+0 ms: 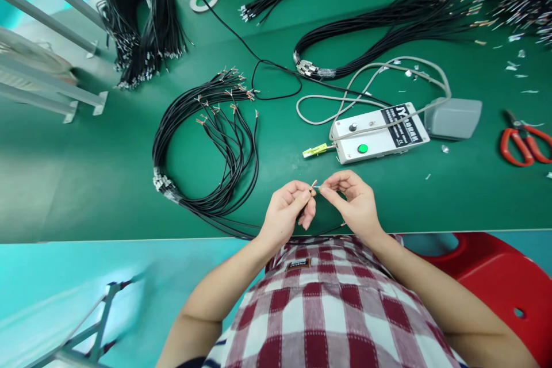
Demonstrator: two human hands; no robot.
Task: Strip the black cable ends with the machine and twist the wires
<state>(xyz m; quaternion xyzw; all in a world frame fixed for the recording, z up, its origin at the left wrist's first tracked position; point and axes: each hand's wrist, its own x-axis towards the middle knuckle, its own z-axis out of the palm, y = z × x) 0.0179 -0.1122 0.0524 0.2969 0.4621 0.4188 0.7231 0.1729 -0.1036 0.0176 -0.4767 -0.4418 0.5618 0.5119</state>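
Note:
Near the table's front edge, my left hand (290,207) is closed on the end of a black cable (301,213), whose thin inner wires fan out above the fingertips. My right hand (352,198) pinches one fine, pale wire (316,186) of that same end between thumb and forefinger. Left of my hands lies a looped bundle of black cables (159,138), with metal connectors (163,181) gathered at the bend and stripped ends fanned out. Just beyond my hands sits a white box (379,132) with a green button (363,149) and a yellow-green tip (316,150).
More black cable bundles (345,29) lie across the back, and one (144,23) is folded at the far left. A tape roll (194,3) is near it. Red-handled cutters (524,144) lie at right. A grey block (457,118) adjoins the box. A red stool (495,276) stands below.

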